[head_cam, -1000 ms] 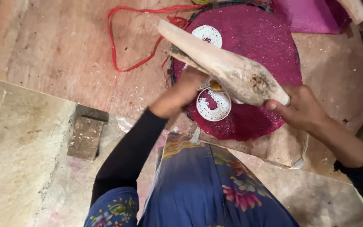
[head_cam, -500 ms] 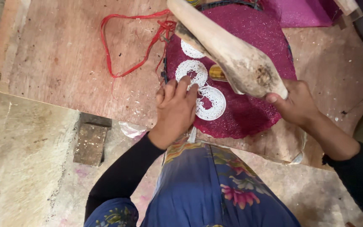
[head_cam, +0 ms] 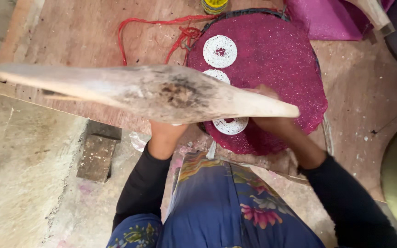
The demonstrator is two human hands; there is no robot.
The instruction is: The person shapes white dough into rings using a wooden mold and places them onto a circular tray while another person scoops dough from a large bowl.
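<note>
Both hands are hidden behind the wooden mallet [head_cam: 152,94], so their grip I cannot tell. It seems heavy and stiff; below it, white rings [head_cam: 220,51] look fragile.

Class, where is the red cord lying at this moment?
In the head view, the red cord loops on the wooden board at upper centre, just left of the magenta glitter mat, beyond the raised wooden mallet.

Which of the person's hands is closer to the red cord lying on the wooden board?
Left. The left hand, mostly hidden behind the wooden mallet, is just below the red cord; the right hand lies farther right, over the magenta glitter sheet.
</note>
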